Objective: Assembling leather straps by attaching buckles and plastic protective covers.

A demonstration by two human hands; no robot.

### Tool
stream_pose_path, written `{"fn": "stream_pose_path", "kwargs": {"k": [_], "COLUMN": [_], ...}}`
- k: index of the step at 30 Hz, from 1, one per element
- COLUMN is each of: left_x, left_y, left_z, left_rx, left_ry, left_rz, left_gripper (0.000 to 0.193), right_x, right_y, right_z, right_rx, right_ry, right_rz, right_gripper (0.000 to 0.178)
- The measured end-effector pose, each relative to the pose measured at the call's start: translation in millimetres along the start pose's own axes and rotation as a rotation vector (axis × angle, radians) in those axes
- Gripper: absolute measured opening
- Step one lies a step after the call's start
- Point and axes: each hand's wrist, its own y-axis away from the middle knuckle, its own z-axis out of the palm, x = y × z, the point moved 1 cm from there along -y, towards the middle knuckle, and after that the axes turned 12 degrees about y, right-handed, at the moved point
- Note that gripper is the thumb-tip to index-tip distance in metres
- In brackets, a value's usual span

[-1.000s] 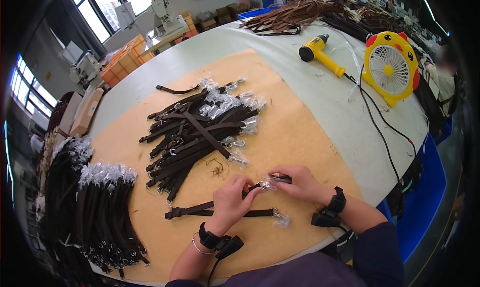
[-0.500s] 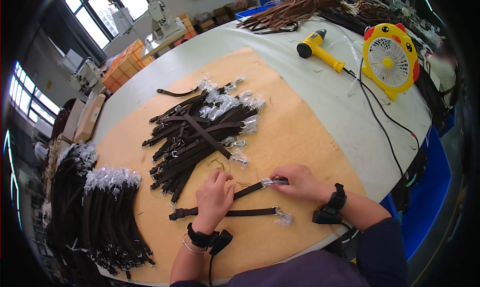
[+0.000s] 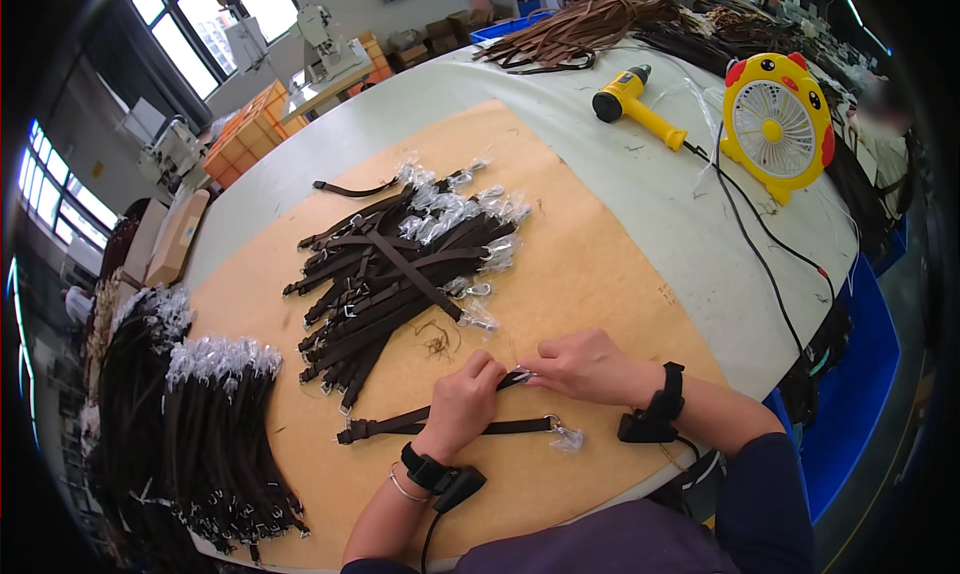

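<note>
Fingertips of left hand (image 3: pixel 462 404) and right hand (image 3: pixel 585 366) pinch one end of a dark strap (image 3: pixel 420 415) (plastic-wrapped buckle between them). Strap's long axis trails lower-left, nearer the left; second strap (image 3: pixel 450 429) lies just below.

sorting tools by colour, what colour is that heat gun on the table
Yellow, with a dark nozzle end; the heat gun shows clearly in the head view, beside the fan.

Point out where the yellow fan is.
Head view, far right of the table: the yellow fan stands upright, just right of the yellow heat gun.
</note>
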Motion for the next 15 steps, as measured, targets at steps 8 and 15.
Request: {"fn": "stream_pose_path", "kwargs": {"k": [8,15], "left_x": [3.7,4.7], "left_y": [-0.6,-1.0], "left_z": [4.1,5.3], "left_rx": [0.045,0.057], "left_ry": [0.038,0.043], "left_rz": [-0.015,-0.054], "left_gripper": [0.011,0.012], "right_x": [-3.4,-5.1], "right_y": [-4.2,-7.8], "right_z": [-0.4,0.4], "right_rx": [0.043,0.016], "right_ry": [0.110,0.110], "right_rz": [-0.066,-0.067], "right_gripper": [0.014,0.012]}}
